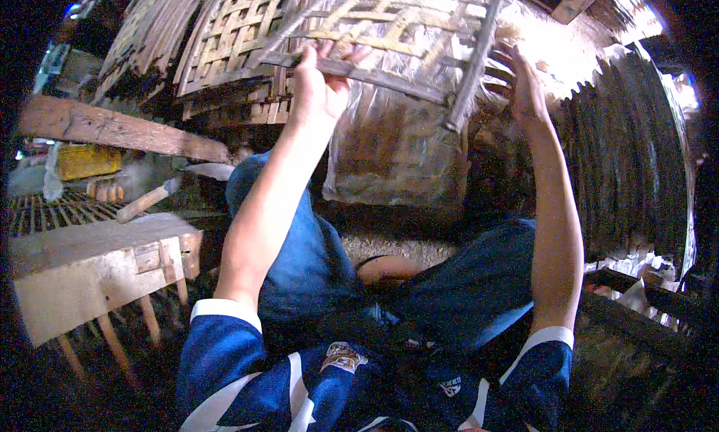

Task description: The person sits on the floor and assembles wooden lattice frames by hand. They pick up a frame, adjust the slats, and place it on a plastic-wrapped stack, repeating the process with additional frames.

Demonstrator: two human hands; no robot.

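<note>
A woven bamboo panel (397, 39) with dark wooden bars along its edges is tilted up in front of me, slightly blurred. My left hand (322, 84) grips its lower bar, with the thumb on the near side and the fingers partly behind. Beside the panel's right bar (479, 61) is my right hand (520, 84), its fingers spread and pointing toward that bar. Whether those fingertips touch it is hard to make out. Below the panel stands a upright block-like stack (401, 159) with a pale, translucent cover.
More woven panels (236, 35) lean at the back left. A wooden beam (123, 129) juts in at left, above a knife with a wooden handle (150, 200) and a wooden bench (105, 271). Dark layered sheets (618, 147) stand at right. My bent knees flank the middle.
</note>
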